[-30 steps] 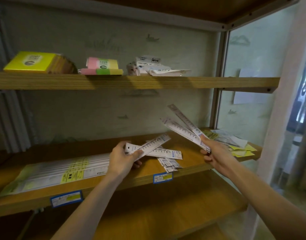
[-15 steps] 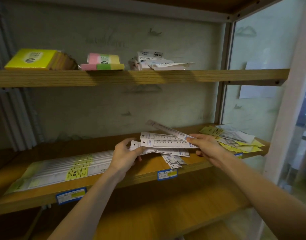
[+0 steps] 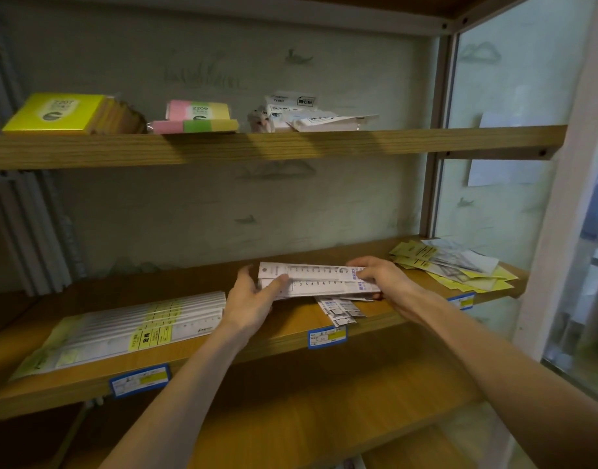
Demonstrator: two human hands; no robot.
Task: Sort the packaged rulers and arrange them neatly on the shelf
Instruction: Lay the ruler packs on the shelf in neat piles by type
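Near the front edge of the middle shelf, just right of its centre, both hands hold a small bundle of short packaged rulers. The left hand grips the bundle's left end, thumb over the top face and fingers behind it. The right hand pinches the right end, fingers curled over the printed labels. The bundle's long axis runs along the shelf, left to right, roughly parallel to the front edge, so each hand is at its own end and neither is nearer. The rulers look nearly squared up, though the upper one sits a little offset from the one below. I judge that the coming move is to even the ends and lay the bundle flat.

Whether the bundle touches the board or hovers just above it cannot be told. How many rulers it holds is hidden. Small loose packets lie partly under it. A stack of long packaged rulers lies towards the shelf's left end, well apart from the hands.
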